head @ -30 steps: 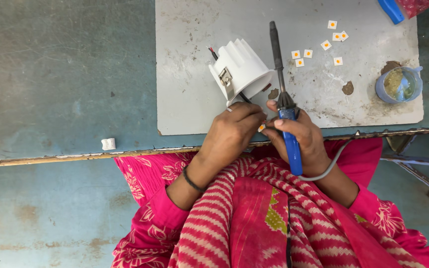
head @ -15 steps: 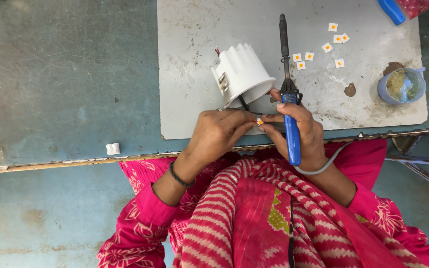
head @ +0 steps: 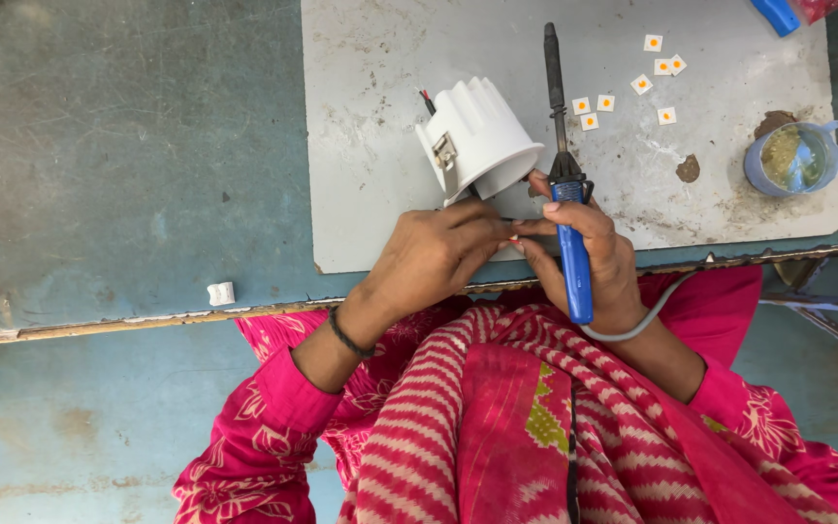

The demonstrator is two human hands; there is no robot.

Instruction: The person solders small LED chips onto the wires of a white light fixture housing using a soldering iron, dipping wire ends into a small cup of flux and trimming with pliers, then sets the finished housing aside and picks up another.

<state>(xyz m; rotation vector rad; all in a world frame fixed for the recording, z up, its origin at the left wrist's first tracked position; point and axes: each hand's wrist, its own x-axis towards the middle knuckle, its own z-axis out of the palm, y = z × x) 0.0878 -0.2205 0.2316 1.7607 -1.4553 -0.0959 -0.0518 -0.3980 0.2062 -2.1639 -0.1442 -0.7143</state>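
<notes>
Clamped in the right hand [head: 589, 257] is a blue-handled soldering iron [head: 566, 184], its fingers wrapped round the handle while the dark shaft points away from the body; a grey cord [head: 647, 315] loops off the handle's near end. Left hand [head: 434, 262] meets the right at the fingertips, thumb and forefinger pinched together on something too small to make out. Just beyond that pinch lies a white ribbed lamp housing [head: 477, 141], cup-shaped and tipped on its side, with a metal spring clip on its flank and red and black wires showing at its far end.

Both hands work over a scuffed grey board [head: 390, 58] that lies on a worn blue-green table [head: 128, 146] with a chipped near edge. Right of the iron stands a small blue cup [head: 792, 160] of yellowish paste, and further off lie little white square chips [head: 623, 92] with orange centres. Left of the hands, well apart, a small white block [head: 220, 293] sits near the table edge.
</notes>
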